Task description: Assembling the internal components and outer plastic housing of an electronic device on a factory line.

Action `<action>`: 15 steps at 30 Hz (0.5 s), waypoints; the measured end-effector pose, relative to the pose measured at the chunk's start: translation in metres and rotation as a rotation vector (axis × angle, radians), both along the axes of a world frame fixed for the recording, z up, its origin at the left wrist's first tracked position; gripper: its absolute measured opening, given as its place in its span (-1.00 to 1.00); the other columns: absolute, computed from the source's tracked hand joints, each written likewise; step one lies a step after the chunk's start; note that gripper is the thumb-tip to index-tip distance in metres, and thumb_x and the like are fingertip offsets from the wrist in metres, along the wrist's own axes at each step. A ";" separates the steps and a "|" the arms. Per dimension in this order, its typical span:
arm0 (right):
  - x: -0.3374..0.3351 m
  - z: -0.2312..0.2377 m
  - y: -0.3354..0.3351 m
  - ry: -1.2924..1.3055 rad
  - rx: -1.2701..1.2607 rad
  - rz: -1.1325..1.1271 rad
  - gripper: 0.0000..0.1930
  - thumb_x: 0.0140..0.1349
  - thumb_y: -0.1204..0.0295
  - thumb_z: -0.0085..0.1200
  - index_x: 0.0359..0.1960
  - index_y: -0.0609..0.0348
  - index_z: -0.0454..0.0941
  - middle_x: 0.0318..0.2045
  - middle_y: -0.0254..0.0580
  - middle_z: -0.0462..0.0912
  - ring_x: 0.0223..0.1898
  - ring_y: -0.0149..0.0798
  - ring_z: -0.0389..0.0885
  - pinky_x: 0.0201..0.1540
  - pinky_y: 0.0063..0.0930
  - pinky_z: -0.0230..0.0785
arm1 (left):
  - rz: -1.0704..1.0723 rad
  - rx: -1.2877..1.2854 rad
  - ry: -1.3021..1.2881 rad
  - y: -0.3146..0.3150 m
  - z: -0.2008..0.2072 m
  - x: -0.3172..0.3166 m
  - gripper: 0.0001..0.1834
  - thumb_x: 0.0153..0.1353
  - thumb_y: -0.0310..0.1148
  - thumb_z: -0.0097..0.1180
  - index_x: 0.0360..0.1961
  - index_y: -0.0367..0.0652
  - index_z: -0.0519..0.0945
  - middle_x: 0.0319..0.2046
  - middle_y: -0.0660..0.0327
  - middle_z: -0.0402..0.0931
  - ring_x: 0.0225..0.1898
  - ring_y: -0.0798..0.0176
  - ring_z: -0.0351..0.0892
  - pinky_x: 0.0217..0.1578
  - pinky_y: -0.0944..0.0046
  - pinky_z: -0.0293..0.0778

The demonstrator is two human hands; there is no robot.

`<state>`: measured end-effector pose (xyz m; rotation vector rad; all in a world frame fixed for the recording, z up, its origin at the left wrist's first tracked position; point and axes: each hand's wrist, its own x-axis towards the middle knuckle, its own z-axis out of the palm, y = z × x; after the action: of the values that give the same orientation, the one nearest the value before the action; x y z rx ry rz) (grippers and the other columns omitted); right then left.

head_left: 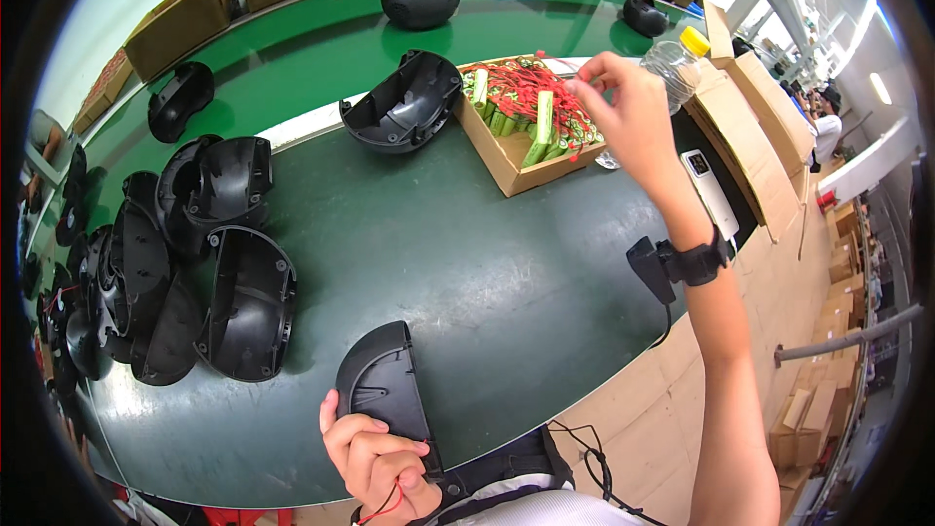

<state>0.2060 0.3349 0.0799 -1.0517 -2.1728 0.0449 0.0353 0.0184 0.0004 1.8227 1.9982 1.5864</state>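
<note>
My left hand (375,453) grips a black plastic half-shell (385,380) by its lower end, near the table's front edge. A thin red wire (392,505) shows by that wrist. Farther off, my right hand (628,102) is over an open cardboard box (516,175), its thumb and fingers closed at a tangle of red wires (516,88). What lies between those fingertips is partly hidden. Green cylinders (542,122), several of them, stand and lean in the box under the wires. Another black half-shell (404,102) lies open side up, left of the box.
Several black half-shells (248,302) crowd the table's left side. A clear bottle with a yellow cap (672,68), a white device (709,190) and a cardboard carton (750,127) stand at the right. Beyond runs a green belt (312,49) carrying a rounded black housing (421,0).
</note>
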 end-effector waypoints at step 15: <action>-0.035 -0.012 -0.103 0.594 -1.093 0.516 -0.80 0.26 0.49 0.08 -0.42 0.18 0.29 -0.47 -0.18 0.59 -0.49 -0.43 0.61 -0.51 -0.61 0.42 | -0.076 0.075 -0.077 -0.001 -0.006 -0.011 -0.64 0.27 -0.30 -0.20 -0.71 -0.09 0.27 -0.65 0.29 0.42 -0.32 0.12 0.30 0.19 -0.30 0.14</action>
<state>0.1712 0.2315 0.0678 -0.7764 -1.7219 1.6897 0.0247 0.0177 -0.0053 1.8086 1.8393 1.7039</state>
